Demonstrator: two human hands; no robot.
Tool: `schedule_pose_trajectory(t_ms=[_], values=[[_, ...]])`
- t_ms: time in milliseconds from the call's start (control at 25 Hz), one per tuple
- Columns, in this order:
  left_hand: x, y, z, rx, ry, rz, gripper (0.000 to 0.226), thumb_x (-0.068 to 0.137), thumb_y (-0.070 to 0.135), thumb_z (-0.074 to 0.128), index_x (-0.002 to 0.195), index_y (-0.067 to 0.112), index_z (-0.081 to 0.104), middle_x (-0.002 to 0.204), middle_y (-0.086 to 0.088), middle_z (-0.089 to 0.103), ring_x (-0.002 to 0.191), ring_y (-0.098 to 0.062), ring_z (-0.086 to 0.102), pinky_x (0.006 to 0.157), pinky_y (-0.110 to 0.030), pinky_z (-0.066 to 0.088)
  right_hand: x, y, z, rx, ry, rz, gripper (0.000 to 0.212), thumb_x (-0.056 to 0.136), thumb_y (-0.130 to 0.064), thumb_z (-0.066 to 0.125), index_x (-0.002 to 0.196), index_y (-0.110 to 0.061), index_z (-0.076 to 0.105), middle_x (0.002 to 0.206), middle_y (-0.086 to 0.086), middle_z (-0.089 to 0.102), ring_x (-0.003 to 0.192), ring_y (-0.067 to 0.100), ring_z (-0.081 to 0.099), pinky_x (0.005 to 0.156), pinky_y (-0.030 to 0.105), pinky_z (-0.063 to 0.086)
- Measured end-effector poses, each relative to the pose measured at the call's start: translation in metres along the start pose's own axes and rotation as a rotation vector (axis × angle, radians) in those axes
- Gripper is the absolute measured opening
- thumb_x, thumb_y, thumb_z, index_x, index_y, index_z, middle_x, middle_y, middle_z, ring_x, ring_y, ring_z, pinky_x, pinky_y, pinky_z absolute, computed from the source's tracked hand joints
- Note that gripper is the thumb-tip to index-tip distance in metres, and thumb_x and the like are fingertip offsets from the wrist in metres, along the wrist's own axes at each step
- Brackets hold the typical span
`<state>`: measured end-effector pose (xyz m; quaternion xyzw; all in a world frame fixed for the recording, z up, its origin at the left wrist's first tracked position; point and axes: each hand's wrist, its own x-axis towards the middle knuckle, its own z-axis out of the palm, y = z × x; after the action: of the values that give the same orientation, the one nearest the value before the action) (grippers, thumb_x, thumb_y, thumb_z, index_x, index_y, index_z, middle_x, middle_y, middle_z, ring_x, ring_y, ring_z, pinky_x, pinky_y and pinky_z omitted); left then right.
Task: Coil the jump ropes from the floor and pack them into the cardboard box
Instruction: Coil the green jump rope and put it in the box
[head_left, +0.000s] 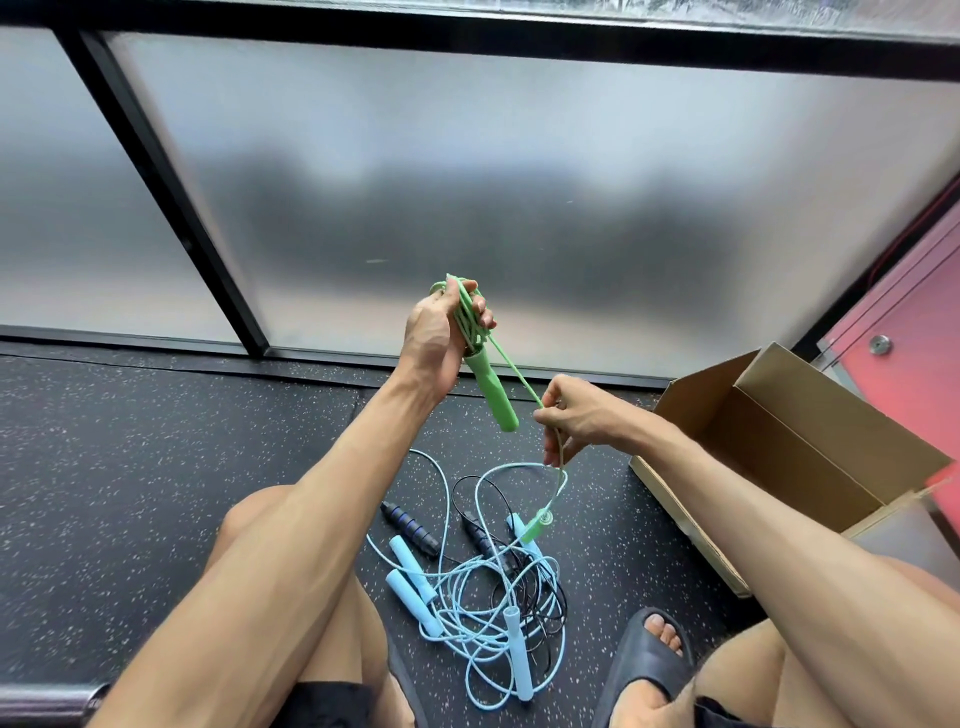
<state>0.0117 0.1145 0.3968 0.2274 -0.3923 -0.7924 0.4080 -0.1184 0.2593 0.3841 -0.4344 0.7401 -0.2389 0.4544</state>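
Green jump rope (465, 314) is looped in several turns around our left hand (436, 338), whose fingers curl over the loops and clamp one green handle (493, 392) against the palm. The handle's free end points down and toward the cardboard box (800, 457). That hand is raised well to the left of the box. From the loops a single strand runs taut toward the box side to our right hand (576, 415), which pinches it between thumb and fingers just left of the box's near corner. Below that hand the strand hangs slack to the second green handle (535, 526); we cannot tell whether it touches the floor.

Left of the box, between our knees, light blue jump ropes (488, 613) lie tangled on the speckled black floor (130, 467), with pale blue handles spread through the heap. A black jump rope (413, 525) with dark ribbed handles is mixed into the heap's far side. The box stands open on the floor, flaps raised, apart from the heap. A dark slide sandal (644, 670) on our right foot sits nearer us than the box, just beside the heap. Frosted glass panels (467, 156) in black frames rise behind the box.
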Motion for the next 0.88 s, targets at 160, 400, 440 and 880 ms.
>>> schedule_pose_trajectory(t_ms=[160,400,440,880], values=[[0.004,-0.006,-0.001,0.328,0.066,0.129,0.024,0.107,0.021,0.040,0.095,0.005,0.053,0.064,-0.003,0.057,0.055,-0.019,0.054,0.061,-0.030,0.048,-0.003,-0.009,0.004,-0.148,0.093,-0.211,0.015,0.101,-0.021,0.052,0.095,-0.008,0.055,0.067,0.006,0.064,0.050,0.015,0.056,0.047,0.028,0.047],[-0.002,-0.022,0.005,0.925,-0.079,0.194,0.022,0.103,0.016,0.048,0.095,-0.003,0.055,0.069,-0.014,0.064,0.054,-0.025,0.062,0.059,-0.036,0.055,-0.006,-0.019,0.004,-0.344,0.218,-0.401,0.024,0.100,-0.026,0.055,0.089,-0.012,0.072,0.065,-0.010,0.057,0.054,0.006,0.046,0.050,0.016,0.035],[-0.003,-0.024,0.005,1.026,-0.121,0.188,0.020,0.102,0.015,0.050,0.092,-0.001,0.056,0.070,-0.013,0.065,0.055,-0.023,0.062,0.058,-0.035,0.054,-0.006,-0.020,0.003,-0.352,0.240,-0.420,0.025,0.100,-0.025,0.055,0.085,-0.012,0.071,0.063,-0.009,0.057,0.053,0.008,0.045,0.049,0.018,0.034],[-0.024,-0.023,0.017,0.957,-0.489,-0.433,0.054,0.105,0.046,0.035,0.065,0.012,0.048,0.042,0.000,0.030,0.037,-0.013,0.025,0.044,-0.023,0.026,0.002,-0.009,-0.022,-0.249,0.525,-0.412,0.021,0.102,-0.026,0.043,0.091,-0.012,0.055,0.066,0.005,0.061,0.064,0.027,0.059,0.062,0.041,0.046]])
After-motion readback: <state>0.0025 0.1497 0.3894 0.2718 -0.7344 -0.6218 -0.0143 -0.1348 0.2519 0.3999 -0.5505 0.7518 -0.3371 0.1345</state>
